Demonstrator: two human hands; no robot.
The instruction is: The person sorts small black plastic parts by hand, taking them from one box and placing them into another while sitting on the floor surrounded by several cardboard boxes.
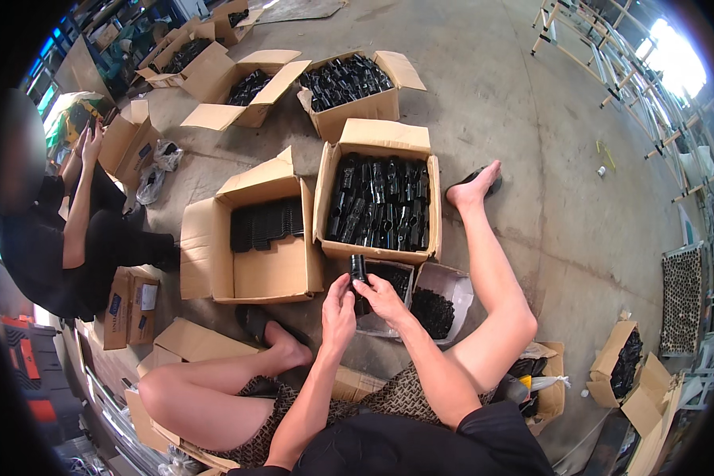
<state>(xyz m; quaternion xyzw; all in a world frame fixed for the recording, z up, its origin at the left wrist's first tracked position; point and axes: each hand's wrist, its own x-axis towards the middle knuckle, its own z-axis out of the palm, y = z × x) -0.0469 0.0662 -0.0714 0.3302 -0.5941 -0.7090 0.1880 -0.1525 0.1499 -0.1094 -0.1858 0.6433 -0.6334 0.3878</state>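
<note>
A short black tubular part (358,267) stands upright between my hands, above two small boxes of dark pieces. My left hand (339,316) is closed against its left side, fingers pointing up. My right hand (381,300) grips it from the right, thumb pressed on its front. Just beyond is an open cardboard box (320,198) filled with rows of shiny black parts (381,202). To its left, another open box (270,279) holds stacked black pieces (266,226) along its far side. Below my hands, the pale small box (462,287) holds tiny black pieces (431,312).
More cartons of black parts (345,82) stand farther back. At the left sits a co-worker (59,230) with raised hands, beside a closed carton (131,309). Metal frames (623,79) line the right side. My bare legs (496,270) spread around the boxes. A small carton (615,361) stands right.
</note>
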